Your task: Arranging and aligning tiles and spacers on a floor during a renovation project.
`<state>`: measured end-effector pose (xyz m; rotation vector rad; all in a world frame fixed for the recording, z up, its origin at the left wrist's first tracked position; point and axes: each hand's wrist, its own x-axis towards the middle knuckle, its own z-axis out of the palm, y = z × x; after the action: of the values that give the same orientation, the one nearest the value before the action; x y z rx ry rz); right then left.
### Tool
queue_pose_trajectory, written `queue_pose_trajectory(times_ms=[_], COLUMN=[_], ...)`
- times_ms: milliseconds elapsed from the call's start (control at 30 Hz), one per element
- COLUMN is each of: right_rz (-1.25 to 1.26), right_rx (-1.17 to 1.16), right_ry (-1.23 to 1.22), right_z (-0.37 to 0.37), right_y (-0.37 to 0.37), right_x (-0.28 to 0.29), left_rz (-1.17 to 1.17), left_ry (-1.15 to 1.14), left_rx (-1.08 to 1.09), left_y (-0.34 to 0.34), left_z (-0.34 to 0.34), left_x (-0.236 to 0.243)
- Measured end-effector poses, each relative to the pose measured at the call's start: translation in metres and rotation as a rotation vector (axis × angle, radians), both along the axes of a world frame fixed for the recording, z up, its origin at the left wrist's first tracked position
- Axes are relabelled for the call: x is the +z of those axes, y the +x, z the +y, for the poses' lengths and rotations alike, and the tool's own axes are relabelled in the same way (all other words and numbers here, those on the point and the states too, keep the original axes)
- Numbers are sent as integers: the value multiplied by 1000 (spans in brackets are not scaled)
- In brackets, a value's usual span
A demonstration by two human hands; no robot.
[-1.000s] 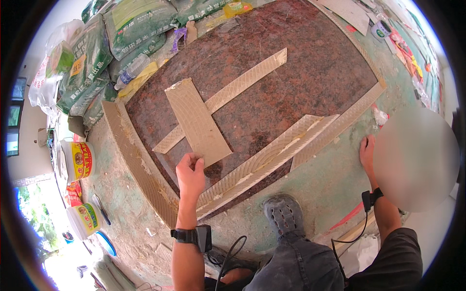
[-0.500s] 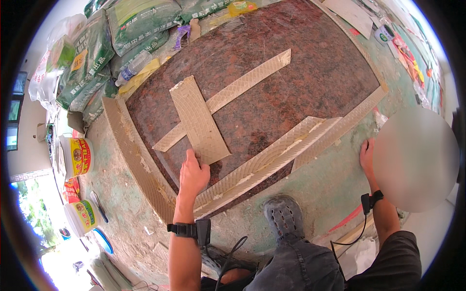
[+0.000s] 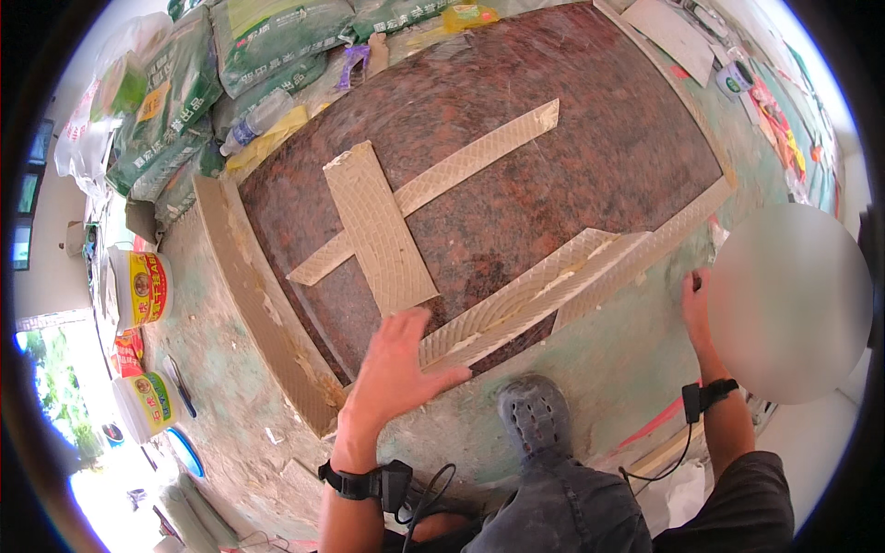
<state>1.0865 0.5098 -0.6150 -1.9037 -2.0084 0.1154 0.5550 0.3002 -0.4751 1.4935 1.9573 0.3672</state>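
Note:
A dark red speckled stone slab (image 3: 590,157) lies on the floor before me. Two beige textured strips cross on top of it: a wide strip (image 3: 380,226) resting over a long narrow strip (image 3: 484,147). My left hand (image 3: 396,378) hovers at the slab's near-left edge, just below the wide strip's near end, fingers stretched and thumb spread, holding nothing. Beside it, ridged beige strips (image 3: 525,290) run along the near edge. My right hand (image 3: 696,300) is off to the right, away from the slab; a grey blurred disc hides part of it, and its fingers are unclear.
Another beige strip (image 3: 263,295) borders the slab's left side. Green bags (image 3: 277,46) are stacked at the far left, near a plastic bottle (image 3: 253,124). Two buckets, one with a red-yellow label (image 3: 147,288), stand left. My grey clog (image 3: 535,415) is close to the near edge.
My left hand has come away from the wide strip's near end, moved nearer and slightly right, and opened. The strips look unmoved. My right hand has shifted only slightly.

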Motion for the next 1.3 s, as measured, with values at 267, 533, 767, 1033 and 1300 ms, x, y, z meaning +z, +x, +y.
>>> queue_pose_trajectory(times_ms=[267, 533, 767, 1033, 1300], right_rz=[293, 1303, 1572, 1579, 1499], right_rx=[796, 308, 35, -92, -52], right_ry=[-519, -1478, -1568, -1470, -1489], right_z=[-68, -104, -98, -95, -88], right_y=[-164, -240, -259, -267, -267], right_x=[82, 76, 71, 70, 75], left_rz=[-52, -158, -280, -331, -338], left_ry=[-177, -160, -166, -146, -154], left_rx=[-217, -256, -304, -306, -281], left_y=[29, 56, 63, 64, 67], left_z=[11, 56, 82, 87, 87], left_x=[-11, -27, -33, -40, -39])
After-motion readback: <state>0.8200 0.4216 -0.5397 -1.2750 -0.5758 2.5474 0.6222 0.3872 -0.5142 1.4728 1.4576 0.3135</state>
